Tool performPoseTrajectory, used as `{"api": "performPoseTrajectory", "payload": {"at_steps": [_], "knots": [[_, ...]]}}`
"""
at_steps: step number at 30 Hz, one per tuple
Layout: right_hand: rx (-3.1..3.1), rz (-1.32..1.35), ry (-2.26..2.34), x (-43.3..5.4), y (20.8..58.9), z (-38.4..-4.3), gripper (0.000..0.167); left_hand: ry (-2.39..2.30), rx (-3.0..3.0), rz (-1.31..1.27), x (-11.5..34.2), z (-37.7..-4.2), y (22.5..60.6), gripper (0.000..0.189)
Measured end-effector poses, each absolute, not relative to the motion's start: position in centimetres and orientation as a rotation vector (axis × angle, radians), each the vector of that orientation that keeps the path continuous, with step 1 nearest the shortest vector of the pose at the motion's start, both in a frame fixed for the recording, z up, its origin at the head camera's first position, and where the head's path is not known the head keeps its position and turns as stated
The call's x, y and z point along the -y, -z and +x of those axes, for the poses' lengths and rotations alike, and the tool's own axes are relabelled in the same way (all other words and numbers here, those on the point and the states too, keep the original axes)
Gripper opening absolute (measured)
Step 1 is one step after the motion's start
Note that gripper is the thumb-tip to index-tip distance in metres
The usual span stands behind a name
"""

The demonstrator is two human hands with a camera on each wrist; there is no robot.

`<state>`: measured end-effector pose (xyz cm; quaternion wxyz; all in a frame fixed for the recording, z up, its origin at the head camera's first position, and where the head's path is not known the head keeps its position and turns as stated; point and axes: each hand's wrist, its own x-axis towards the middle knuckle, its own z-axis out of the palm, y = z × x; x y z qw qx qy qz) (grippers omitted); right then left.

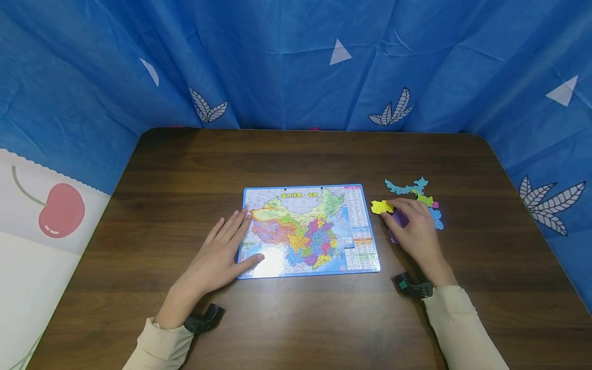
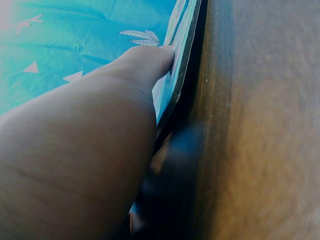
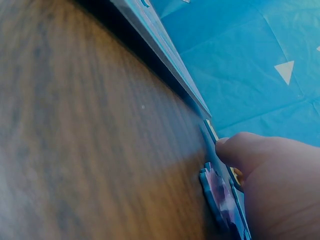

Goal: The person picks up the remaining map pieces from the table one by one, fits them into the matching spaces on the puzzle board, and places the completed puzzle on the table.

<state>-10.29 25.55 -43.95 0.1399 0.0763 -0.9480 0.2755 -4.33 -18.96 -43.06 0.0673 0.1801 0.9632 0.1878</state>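
A map puzzle board point(image 1: 296, 246) with a blue border lies flat on the table. My left hand point(image 1: 219, 257) rests at its left edge with fingers spread and fairly straight. Its thumb point(image 2: 150, 60) lies on the board's front left part. Right of the board, my right hand point(image 1: 416, 231) pinches a yellow puzzle piece point(image 1: 380, 207) between thumb and fingers. A purple puzzle piece point(image 1: 399, 220) lies partly hidden under that hand. In the right wrist view, the thumb point(image 3: 240, 150) touches the yellow piece's edge, beside a purplish piece point(image 3: 218, 192).
Around the right hand lie a teal piece point(image 1: 404, 188), a green piece point(image 1: 424, 199), a small pink piece point(image 1: 435, 205) and a blue piece point(image 1: 437, 219). The brown wooden table point(image 1: 305, 318) ends at a blue curtain point(image 1: 296, 77) behind.
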Motion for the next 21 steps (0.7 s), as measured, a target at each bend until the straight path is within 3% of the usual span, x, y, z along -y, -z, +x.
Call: {"api": "performPoseTrajectory", "payload": {"at_steps": [21], "knots": [[2.706, 0.214, -0.813, -25.43, 43.7, -10.28, 0.036, -0.575, -2.899, 0.543, 18.95, -4.35, 43.04, 0.098]]}}
